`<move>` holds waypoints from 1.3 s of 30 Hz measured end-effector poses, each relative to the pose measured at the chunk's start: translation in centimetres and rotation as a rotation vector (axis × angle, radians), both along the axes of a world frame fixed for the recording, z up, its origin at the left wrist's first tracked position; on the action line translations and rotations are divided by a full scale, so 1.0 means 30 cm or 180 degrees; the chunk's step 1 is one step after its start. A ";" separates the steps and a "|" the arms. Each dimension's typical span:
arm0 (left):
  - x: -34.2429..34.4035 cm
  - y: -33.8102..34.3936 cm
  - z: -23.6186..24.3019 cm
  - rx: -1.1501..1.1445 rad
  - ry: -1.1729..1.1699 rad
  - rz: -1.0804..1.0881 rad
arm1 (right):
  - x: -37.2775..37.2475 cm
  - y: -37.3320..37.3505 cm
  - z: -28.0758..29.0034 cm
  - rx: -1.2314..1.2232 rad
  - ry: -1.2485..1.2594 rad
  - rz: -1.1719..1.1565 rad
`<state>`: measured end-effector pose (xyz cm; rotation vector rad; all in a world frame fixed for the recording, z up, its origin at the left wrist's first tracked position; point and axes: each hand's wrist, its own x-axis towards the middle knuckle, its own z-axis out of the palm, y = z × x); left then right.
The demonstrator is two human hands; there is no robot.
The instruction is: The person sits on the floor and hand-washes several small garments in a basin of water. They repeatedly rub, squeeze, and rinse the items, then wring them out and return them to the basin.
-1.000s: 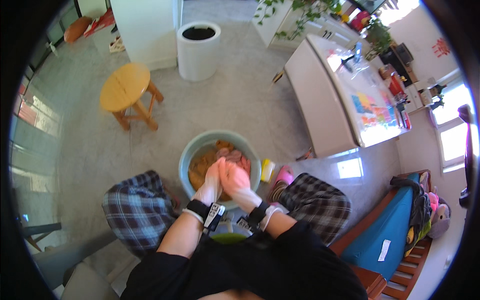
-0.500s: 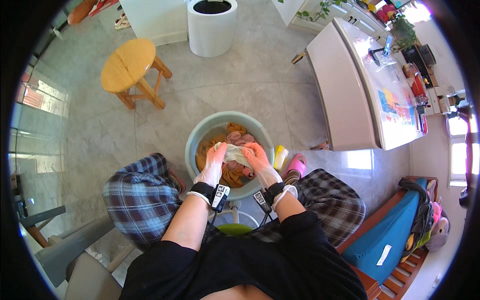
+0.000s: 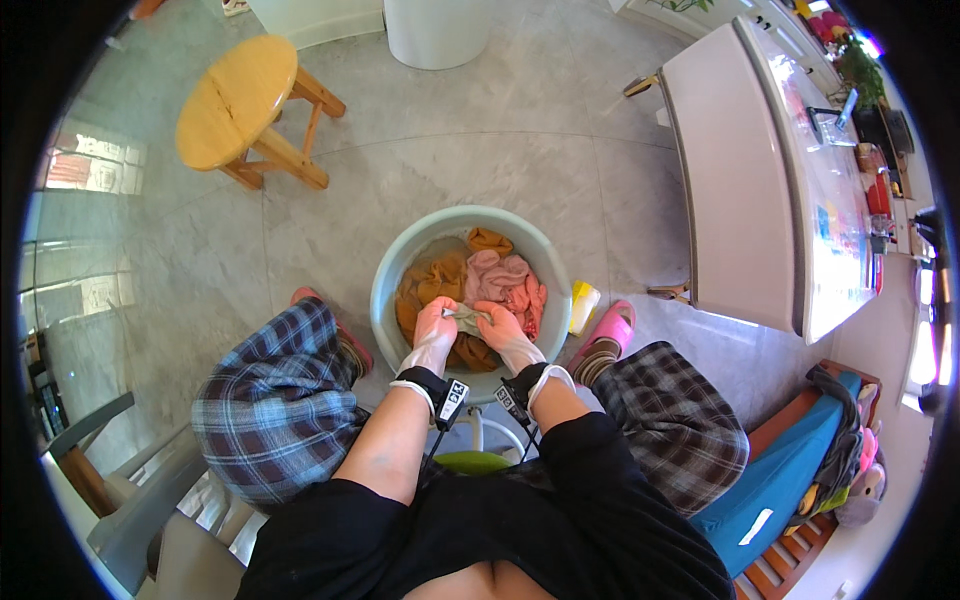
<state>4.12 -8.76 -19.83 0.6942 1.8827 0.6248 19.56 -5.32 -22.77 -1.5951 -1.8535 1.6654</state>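
Observation:
Between my knees stands a round pale blue-green basin (image 3: 388, 290) with wet clothes in it. My left hand (image 3: 434, 325) and my right hand (image 3: 503, 326), both in thin whitish gloves, are closed on a light-coloured cloth (image 3: 466, 318) stretched between them, low over the laundry. Mustard-brown fabric (image 3: 432, 285) lies at the basin's left, with more of it at the far side. A dusty pink garment (image 3: 494, 274) and a coral-pink patterned piece (image 3: 527, 298) lie to the right. What the cloth is exactly, I cannot tell.
A yellow-and-white packet (image 3: 583, 307) lies on the floor just right of the basin, beside my pink slipper (image 3: 621, 325). A wooden stool (image 3: 240, 105) stands far left, a white cabinet-like table (image 3: 735, 180) far right. A grey chair (image 3: 150, 510) is near left.
My hands have come closer together and lower into the basin, with the cloth bunched between them. The view has shifted, so the stool and white bin sit higher in the picture.

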 end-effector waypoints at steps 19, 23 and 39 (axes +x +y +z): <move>-0.050 0.033 -0.029 0.0208 -0.1776 0.1238 | -0.015 0.032 0.025 -0.0773 0.0014 -0.0692; -0.071 0.090 0.141 0.0895 -0.2792 0.1217 | -0.005 0.090 0.133 -0.1969 0.1896 -0.1704; 0.006 0.111 0.482 0.0628 -0.3878 0.0338 | -0.075 0.159 0.714 -0.0511 0.2178 -0.0975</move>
